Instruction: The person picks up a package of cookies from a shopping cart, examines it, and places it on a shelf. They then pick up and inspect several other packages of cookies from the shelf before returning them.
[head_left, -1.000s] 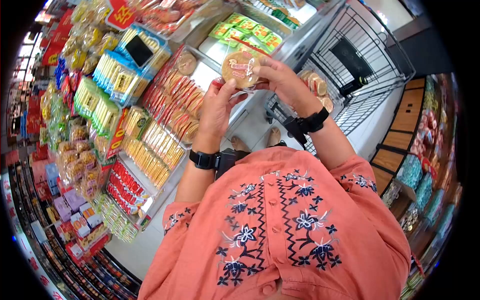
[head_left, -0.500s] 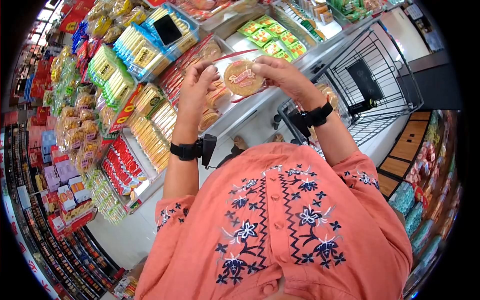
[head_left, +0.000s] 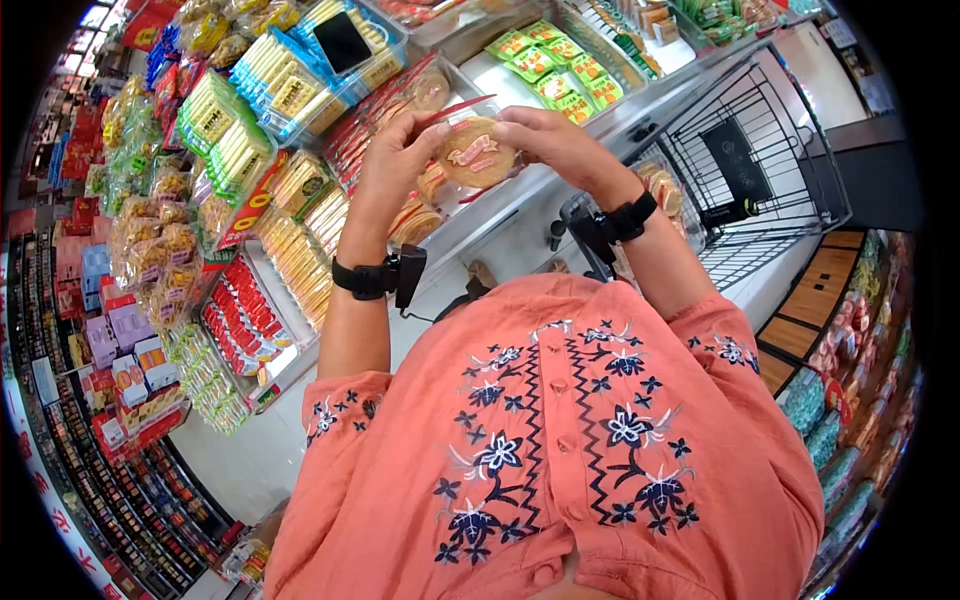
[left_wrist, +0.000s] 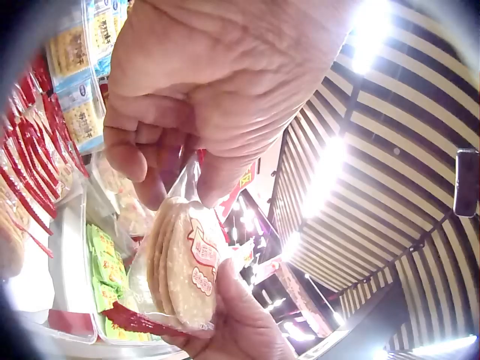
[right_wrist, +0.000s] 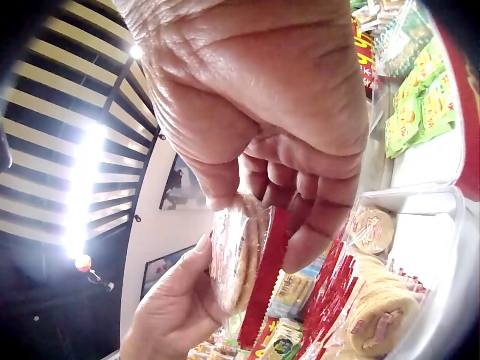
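A clear packet of round flat crackers (head_left: 480,158) with red sealed ends is held up between both hands in the head view. The left hand (head_left: 390,170) pinches its left end between thumb and fingers. On the opposite side the right hand (head_left: 560,148) grips the packet, thumb on its front face. Several crackers stacked inside (left_wrist: 184,259) show edge-on in the left wrist view, with red and white print on the front one. A red seal strip (right_wrist: 266,277) runs along the packet in the right wrist view.
Behind the hands, a clear-walled bin holds more cracker packets (head_left: 415,220). Green snack packs (head_left: 555,65) lie beyond, and a black phone (head_left: 342,42) rests on blue packs. A wire shopping cart (head_left: 770,150) with cracker packets inside stands at the right.
The left hand has shifted from under the packet's lower left to its left end, and the packet has turned. Over the last half second the hands have drawn slightly closer together.
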